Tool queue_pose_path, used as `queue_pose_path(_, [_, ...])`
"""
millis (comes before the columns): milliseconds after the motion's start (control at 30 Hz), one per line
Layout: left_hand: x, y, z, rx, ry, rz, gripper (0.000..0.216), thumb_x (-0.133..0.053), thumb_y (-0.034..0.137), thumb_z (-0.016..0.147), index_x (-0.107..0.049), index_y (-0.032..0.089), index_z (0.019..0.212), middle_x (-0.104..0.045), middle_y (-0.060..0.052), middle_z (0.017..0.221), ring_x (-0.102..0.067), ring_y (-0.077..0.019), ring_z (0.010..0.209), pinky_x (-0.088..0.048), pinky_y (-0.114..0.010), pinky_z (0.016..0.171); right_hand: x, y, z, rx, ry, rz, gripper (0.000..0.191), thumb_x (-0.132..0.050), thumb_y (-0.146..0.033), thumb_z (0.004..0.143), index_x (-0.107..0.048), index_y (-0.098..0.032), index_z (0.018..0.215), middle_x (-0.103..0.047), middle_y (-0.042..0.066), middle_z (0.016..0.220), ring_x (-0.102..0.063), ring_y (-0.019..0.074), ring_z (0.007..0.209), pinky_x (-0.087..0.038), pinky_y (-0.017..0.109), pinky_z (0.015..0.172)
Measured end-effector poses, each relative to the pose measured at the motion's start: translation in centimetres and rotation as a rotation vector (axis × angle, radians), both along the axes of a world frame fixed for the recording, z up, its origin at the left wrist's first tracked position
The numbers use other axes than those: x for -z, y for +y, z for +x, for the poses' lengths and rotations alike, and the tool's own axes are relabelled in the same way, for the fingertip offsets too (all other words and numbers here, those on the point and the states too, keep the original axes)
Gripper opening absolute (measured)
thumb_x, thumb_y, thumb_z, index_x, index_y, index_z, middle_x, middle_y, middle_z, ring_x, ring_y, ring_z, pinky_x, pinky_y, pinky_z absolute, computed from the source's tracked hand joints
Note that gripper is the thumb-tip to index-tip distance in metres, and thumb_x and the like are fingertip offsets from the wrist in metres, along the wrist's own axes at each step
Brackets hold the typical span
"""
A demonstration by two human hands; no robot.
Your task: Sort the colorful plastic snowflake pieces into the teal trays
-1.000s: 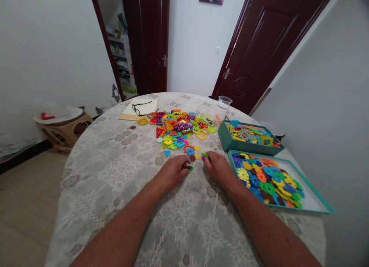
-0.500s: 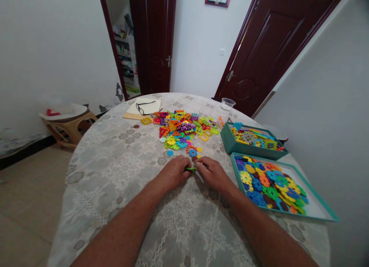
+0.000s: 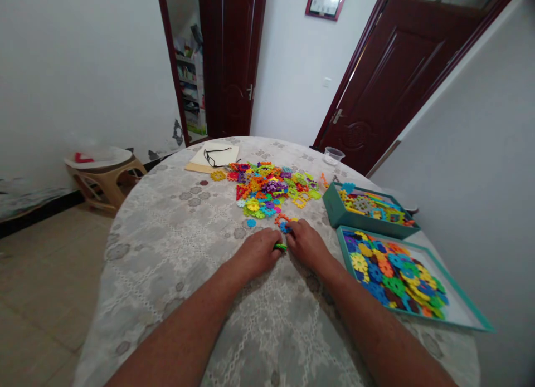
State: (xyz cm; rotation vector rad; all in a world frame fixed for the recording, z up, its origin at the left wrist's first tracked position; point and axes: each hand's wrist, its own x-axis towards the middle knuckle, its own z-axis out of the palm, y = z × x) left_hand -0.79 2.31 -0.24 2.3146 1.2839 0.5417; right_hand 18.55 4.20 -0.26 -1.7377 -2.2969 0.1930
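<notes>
My left hand point(image 3: 259, 252) is closed, with a green toothed plastic piece point(image 3: 280, 246) sticking out between its thumb and fingers. My right hand point(image 3: 308, 243) is just to the right, its fingertips pinched at the edge of a blue gear-shaped piece point(image 3: 285, 228) on the table. An orange ring-like piece point(image 3: 282, 219) lies right behind the blue one. Beyond both hands a heap of colourful interlocking plastic pieces point(image 3: 267, 186) spreads over the lace tablecloth. One small blue disc point(image 3: 251, 223) lies apart, in front of the heap.
On the right stand a green box point(image 3: 376, 222) of mixed pieces and its shallow tray point(image 3: 468, 303) with several gear discs. Eyeglasses point(image 3: 210, 158) rest on papers point(image 3: 196, 165) at the back left. A clear plastic bowl point(image 3: 333, 156) sits near the far edge.
My right hand has left the green piece and moved forward to the blue gear-shaped piece. My left hand keeps the green piece. The view has shifted slightly.
</notes>
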Motion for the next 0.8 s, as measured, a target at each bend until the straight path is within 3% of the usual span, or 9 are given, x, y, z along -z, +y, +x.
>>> queue_pose_path(200, [0.4,0.1,0.1,-0.010,-0.006,-0.026,0.017,-0.065,0.023,0.088,-0.065,0.022,0.104,-0.071,-0.007,0.108,-0.065,-0.0233,0.100,-0.047,-0.032,0.087,0.2,-1.4,1.6,-0.043,0.070,0.014,0.016,-0.056,-0.022,0.095,-0.071,-0.017,0.097,-0.069,0.009,0.098,-0.063,0.0214,0.097,-0.045,0.031,0.089])
queue_pose_path(367, [0.6,0.1,0.1,-0.014,-0.044,-0.024,0.033,-0.067,0.024,0.087,-0.063,0.022,0.120,-0.071,-0.009,0.120,-0.065,-0.0255,0.110,-0.048,-0.034,0.095,0.3,-1.9,2.3,0.005,0.392,-0.093,0.022,-0.055,-0.025,0.092,-0.073,-0.021,0.103,-0.075,0.005,0.097,-0.068,0.0207,0.087,-0.051,0.031,0.082])
queue_pose_path(600, [0.5,0.2,0.0,-0.001,-0.016,-0.025,0.021,-0.067,0.024,0.088,-0.065,0.022,0.109,-0.071,-0.008,0.112,-0.064,-0.0240,0.105,-0.047,-0.033,0.092,0.8,-2.0,3.3,0.042,0.374,-0.016,0.026,-0.056,-0.019,0.088,-0.074,-0.019,0.107,-0.075,0.009,0.109,-0.068,0.0231,0.103,-0.050,0.035,0.096])
queue_pose_path(800, [0.3,0.2,0.0,0.030,0.005,-0.007,0.011,-0.062,0.022,0.089,-0.066,0.021,0.099,-0.070,-0.006,0.101,-0.063,-0.0220,0.094,-0.045,-0.031,0.084,0.8,-2.1,3.7,0.050,0.509,-0.172,0.031,-0.062,-0.033,0.089,-0.070,-0.020,0.117,-0.072,0.001,0.086,-0.067,0.0196,0.078,-0.051,0.030,0.072])
